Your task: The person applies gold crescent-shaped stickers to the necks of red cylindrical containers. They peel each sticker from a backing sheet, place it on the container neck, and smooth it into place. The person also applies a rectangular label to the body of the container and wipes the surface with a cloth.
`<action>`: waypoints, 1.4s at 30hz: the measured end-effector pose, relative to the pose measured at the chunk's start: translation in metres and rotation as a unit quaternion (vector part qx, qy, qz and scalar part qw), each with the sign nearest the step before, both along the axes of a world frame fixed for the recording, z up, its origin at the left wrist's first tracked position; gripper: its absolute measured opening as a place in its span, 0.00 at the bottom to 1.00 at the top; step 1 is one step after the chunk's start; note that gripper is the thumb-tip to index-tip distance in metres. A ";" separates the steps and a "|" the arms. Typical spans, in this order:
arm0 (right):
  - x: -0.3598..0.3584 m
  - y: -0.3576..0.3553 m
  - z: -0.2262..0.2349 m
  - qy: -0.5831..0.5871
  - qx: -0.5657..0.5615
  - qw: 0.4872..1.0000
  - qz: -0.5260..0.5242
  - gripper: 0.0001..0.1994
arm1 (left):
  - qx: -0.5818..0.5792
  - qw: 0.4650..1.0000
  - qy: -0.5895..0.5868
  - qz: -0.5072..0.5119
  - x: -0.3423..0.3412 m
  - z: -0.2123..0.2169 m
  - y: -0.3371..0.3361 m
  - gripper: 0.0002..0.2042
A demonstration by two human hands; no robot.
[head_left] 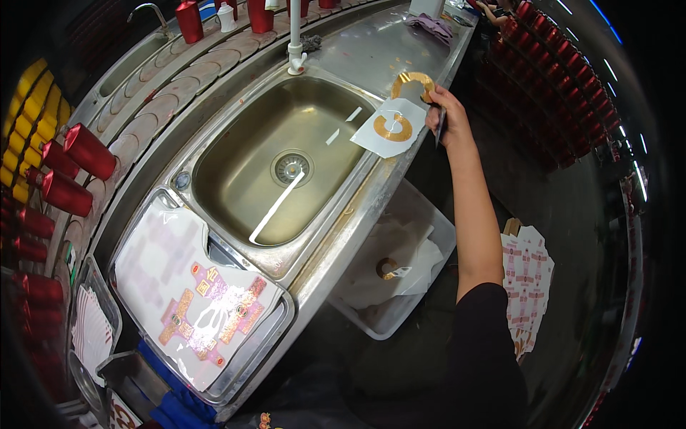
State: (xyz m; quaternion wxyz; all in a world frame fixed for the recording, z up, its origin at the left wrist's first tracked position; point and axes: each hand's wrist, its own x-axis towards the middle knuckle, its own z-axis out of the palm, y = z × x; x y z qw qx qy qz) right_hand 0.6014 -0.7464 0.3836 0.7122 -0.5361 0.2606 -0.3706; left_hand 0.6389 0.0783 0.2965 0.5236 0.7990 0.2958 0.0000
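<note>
My right hand point(449, 121) is raised over the right edge of the metal counter, with its fingers closed. It grips a shiny gold, open ring-shaped piece point(401, 80) like a decal, along with a thin dark flat piece point(440, 129) whose kind I cannot make out. Just below the ring, a white backing sheet point(370, 136) with a gold C-shaped print lies on the counter beside the sink point(236, 164). My left hand is out of view.
A metal tray point(282, 318) holds printed decal sheets point(157, 250). Under the counter, a translucent bin point(382, 332) contains white sheets. Red bottles point(89, 151) line the conveyor point(153, 107) at left. More printed sheets point(527, 279) are at right; stacked red bottles point(550, 86) stand beyond.
</note>
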 end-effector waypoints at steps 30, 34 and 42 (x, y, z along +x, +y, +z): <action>-0.239 0.290 -0.458 0.658 -0.038 0.726 -0.196 0.13 | 0.118 0.992 0.015 -0.041 0.003 0.055 0.015 0.25; -0.234 0.256 -0.472 0.696 0.023 0.691 -0.195 0.16 | 0.132 0.991 0.023 -0.028 -0.010 0.063 0.012 0.25; -0.228 0.253 -0.506 0.631 0.325 0.675 -0.202 0.40 | 0.168 0.985 0.039 0.015 -0.043 0.084 0.016 0.26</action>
